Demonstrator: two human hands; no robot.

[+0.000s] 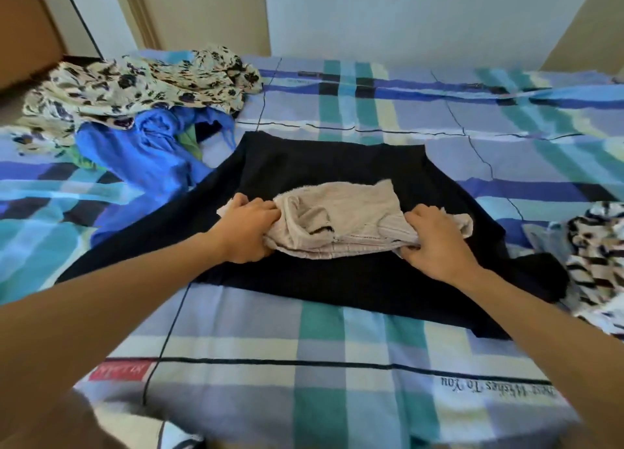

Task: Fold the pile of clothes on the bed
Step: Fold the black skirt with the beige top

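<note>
A small beige garment lies crumpled on top of a flat black garment in the middle of the bed. My left hand grips the beige garment's left end, fingers curled into the cloth. My right hand grips its right end, thumb under the fabric. A pile of unfolded clothes sits at the back left: a cream floral garment over a blue garment, with a bit of green cloth showing.
A black-and-white striped garment lies at the bed's right edge. The bed has a blue, teal and white plaid sheet. A wall runs behind the bed, and a brown cupboard stands at the far left.
</note>
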